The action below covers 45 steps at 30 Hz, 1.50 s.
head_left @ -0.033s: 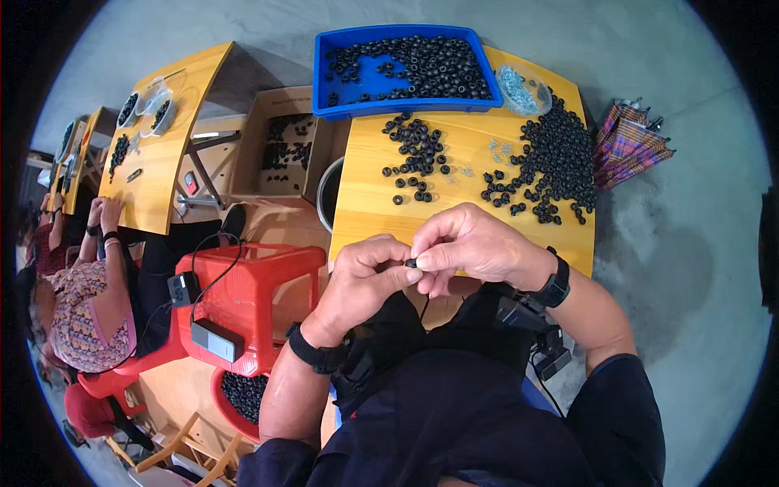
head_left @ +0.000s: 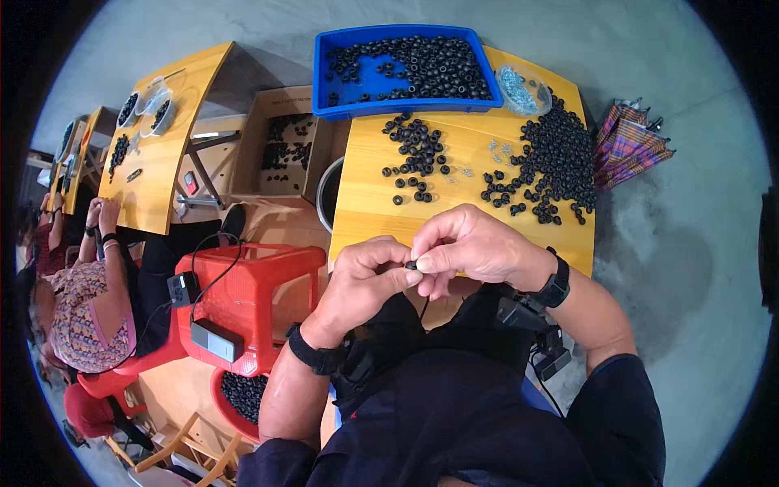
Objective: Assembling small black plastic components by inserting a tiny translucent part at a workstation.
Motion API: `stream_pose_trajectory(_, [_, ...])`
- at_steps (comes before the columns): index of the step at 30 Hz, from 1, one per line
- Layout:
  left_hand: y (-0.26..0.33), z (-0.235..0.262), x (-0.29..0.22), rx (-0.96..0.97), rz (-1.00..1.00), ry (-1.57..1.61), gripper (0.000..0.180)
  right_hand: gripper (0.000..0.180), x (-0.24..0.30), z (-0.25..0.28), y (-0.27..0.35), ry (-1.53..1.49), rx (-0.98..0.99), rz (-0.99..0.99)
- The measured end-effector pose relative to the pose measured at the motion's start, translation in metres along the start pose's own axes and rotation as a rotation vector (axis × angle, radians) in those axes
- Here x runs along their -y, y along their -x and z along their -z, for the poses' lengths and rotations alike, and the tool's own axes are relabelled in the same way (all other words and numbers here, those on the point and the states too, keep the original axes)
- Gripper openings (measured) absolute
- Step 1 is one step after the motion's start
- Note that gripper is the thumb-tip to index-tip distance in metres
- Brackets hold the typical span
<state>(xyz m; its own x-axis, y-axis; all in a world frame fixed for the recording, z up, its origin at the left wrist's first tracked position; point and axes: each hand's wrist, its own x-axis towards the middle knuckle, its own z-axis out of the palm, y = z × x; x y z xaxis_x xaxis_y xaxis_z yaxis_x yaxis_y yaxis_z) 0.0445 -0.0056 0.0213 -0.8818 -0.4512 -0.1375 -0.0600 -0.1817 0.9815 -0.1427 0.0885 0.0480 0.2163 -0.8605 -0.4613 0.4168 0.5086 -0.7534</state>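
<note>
Over my lap, at the near edge of the yellow wooden table (head_left: 365,199), both my hands meet. My left hand (head_left: 365,280) pinches a small round black part (head_left: 411,265) between thumb and forefinger. From the other side, the thumb and fingertips of my right hand (head_left: 466,247) close on the same part, covering most of it. Beyond my hands lies a loose group of black ring-shaped parts (head_left: 418,150). A larger heap of similar black parts (head_left: 556,154) spreads along the table's right side. Between them are a few tiny clear pieces (head_left: 501,150).
A blue tray (head_left: 329,111) of black parts and a clear bowl (head_left: 545,101) with light-blue pieces stand at the back. A folded plaid umbrella (head_left: 629,146) is at the right. Left are a cardboard box (head_left: 243,174), a red stool (head_left: 243,284) with cabled devices, and seated people (head_left: 93,300).
</note>
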Motion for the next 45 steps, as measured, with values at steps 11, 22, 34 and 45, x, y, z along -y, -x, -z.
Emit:
stream_pose_trajectory(11, [0.003, -0.010, 0.005, 0.078, -0.020, 0.110, 0.009, 0.024, -0.008, 0.004, 0.009, -0.232, 0.081, -0.095])
stream_pose_trajectory(22, [0.007, -0.023, -0.006, 0.112, -0.021, 0.190, 0.009, 0.032, -0.009, 0.003, 0.023, -0.181, 0.187, -0.209])
stream_pose_trajectory(34, [0.006, -0.028, -0.018, 0.155, -0.067, 0.208, 0.008, 0.035, -0.006, 0.001, 0.028, -0.159, 0.254, -0.236])
stream_pose_trajectory(45, [0.003, -0.033, -0.021, 0.141, -0.080, 0.093, 0.013, 0.029, -0.023, -0.016, 0.041, -0.168, 0.125, -0.023])
